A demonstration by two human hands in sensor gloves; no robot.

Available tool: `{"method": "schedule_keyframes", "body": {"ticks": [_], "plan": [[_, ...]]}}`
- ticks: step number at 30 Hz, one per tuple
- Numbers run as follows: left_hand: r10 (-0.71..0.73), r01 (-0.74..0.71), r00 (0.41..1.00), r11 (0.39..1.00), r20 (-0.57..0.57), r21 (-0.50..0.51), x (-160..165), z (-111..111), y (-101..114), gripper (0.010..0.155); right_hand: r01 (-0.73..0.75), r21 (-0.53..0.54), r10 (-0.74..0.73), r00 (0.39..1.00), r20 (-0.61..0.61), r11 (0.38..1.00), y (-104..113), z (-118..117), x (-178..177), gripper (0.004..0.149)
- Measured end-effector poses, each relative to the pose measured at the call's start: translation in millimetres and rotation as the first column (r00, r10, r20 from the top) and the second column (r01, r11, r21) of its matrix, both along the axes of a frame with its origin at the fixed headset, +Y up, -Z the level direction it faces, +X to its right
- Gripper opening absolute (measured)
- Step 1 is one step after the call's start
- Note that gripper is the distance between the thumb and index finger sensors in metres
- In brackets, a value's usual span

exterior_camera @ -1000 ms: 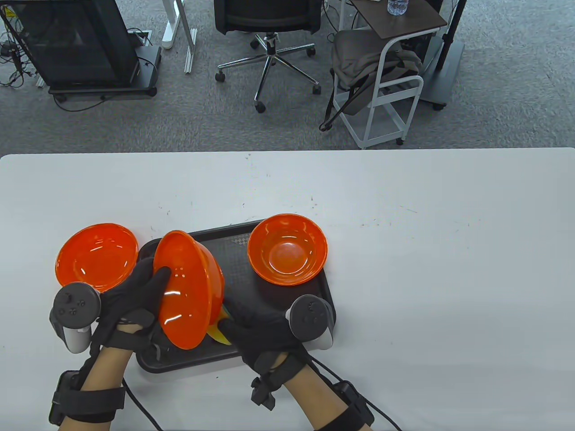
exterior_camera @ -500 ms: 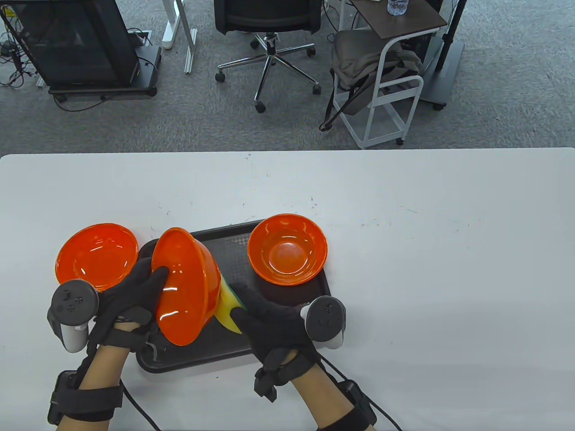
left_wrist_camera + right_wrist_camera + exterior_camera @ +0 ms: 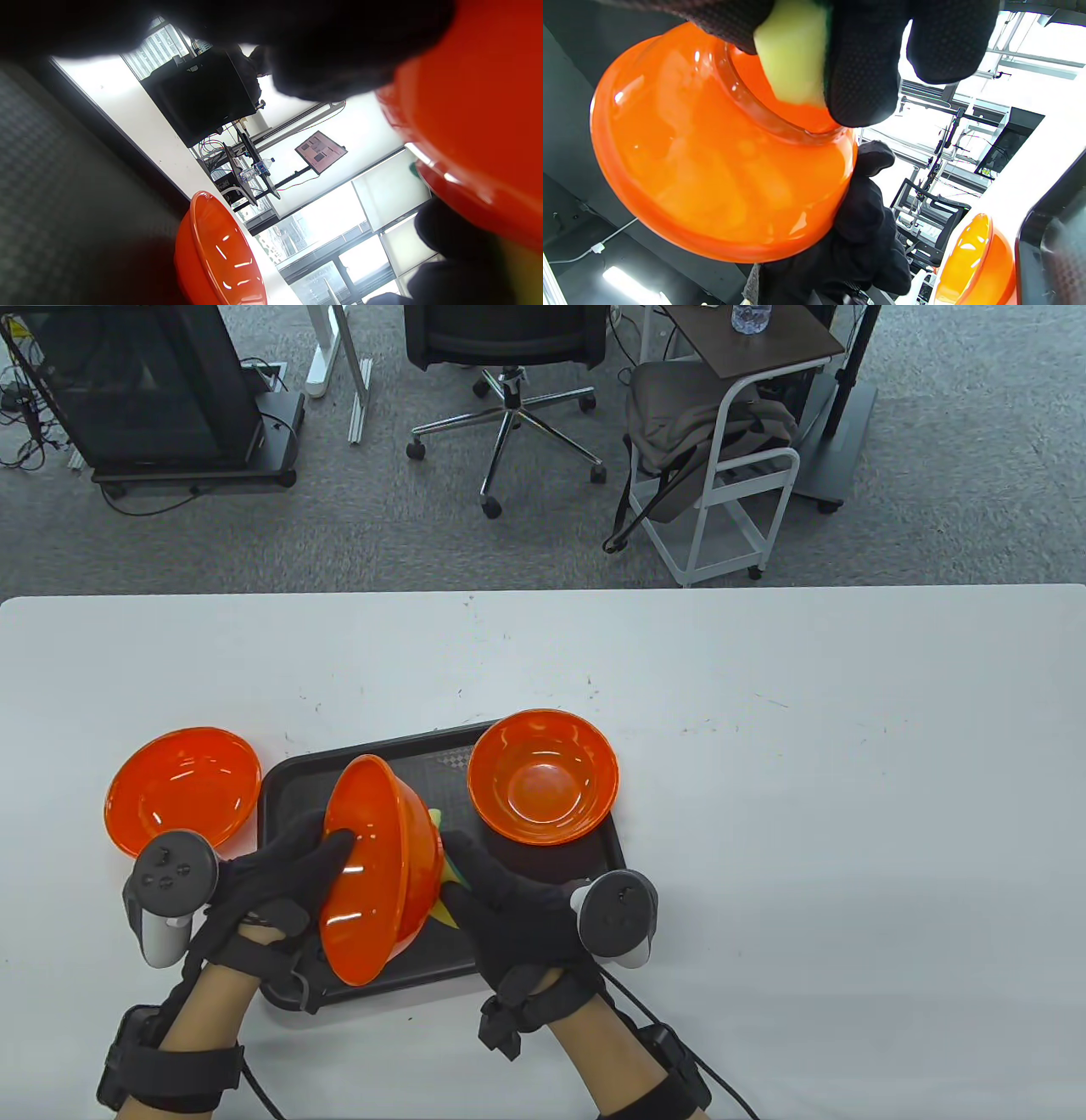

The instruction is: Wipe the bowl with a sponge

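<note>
Orange translucent plastic bowl (image 3: pixel 382 869), tipped on its side above the black tray (image 3: pixel 543 861), sits between the two gloved hands. The left hand (image 3: pixel 271 882) curls its fingers (image 3: pixel 335 844) over the rim, thumb side inside. The right hand (image 3: pixel 509 903) pinches a yellow-green sponge (image 3: pixel 793 55) against the bowl's foot ring. To wipe well, I would keep the left grip firm, press the sponge flat, and sweep around the base. The bowl's mouth faces the left fingers, its base the right; its axis lies roughly level, left to right.
</note>
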State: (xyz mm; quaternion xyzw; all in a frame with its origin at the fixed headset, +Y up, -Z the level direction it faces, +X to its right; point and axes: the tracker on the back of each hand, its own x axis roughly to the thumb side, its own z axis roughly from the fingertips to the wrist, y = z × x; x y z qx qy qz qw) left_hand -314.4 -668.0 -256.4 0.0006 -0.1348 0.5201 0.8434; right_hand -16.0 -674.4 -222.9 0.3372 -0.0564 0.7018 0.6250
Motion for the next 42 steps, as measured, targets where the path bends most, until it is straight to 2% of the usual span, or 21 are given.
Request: {"method": "schedule_keyframes", "body": {"ticks": [6,11,14,21,25,33,40,42], "plan": [[0.078,-0.077,0.997,0.997,0.029,-0.010,-1.8,-1.6,-0.6,0.054,-0.035,-0.032,0.033,0.999,-0.040,0.999,-4.4,-1.2,-4.5,0.050],[0.121,-0.120,0.992,0.992,-0.020,0.031,-10.6,-1.7,4.3,0.052,-0.081,-0.055,0.075,0.992,-0.106,0.995,-7.5,-0.8,-11.7,0.051],[0.138,-0.138,0.990,0.990,-0.028,0.013,-15.2,-3.6,1.9,0.052,-0.063,-0.056,0.056,0.991,-0.123,0.996,-6.5,-1.2,-12.2,0.051],[0.132,-0.133,0.990,0.991,-0.038,-0.026,-19.1,-7.8,-4.7,0.053,0.048,-0.089,-0.058,0.992,-0.111,0.995,-4.1,-2.2,-6.1,0.051],[0.119,-0.120,0.993,0.992,-0.021,-0.034,-16.5,-8.4,-6.1,0.053,0.116,-0.097,-0.122,0.991,-0.060,0.989,-3.6,-3.1,-0.6,0.051],[0.139,-0.135,0.989,0.989,0.046,-0.066,-6.1,-7.2,-8.7,0.053,0.089,-0.091,-0.094,0.994,-0.058,0.992,-5.8,-3.6,-0.8,0.051],[0.112,-0.110,0.993,0.993,0.030,-0.051,-6.1,-6.1,-7.3,0.053,0.065,-0.112,-0.074,0.995,-0.071,0.992,-7.6,-4.8,-1.2,0.051],[0.105,-0.105,0.995,0.995,0.005,-0.006,-7.4,-5.7,-5.1,0.052,0.060,-0.123,-0.069,0.995,-0.074,0.991,-9.0,-5.1,-1.8,0.052]]}}
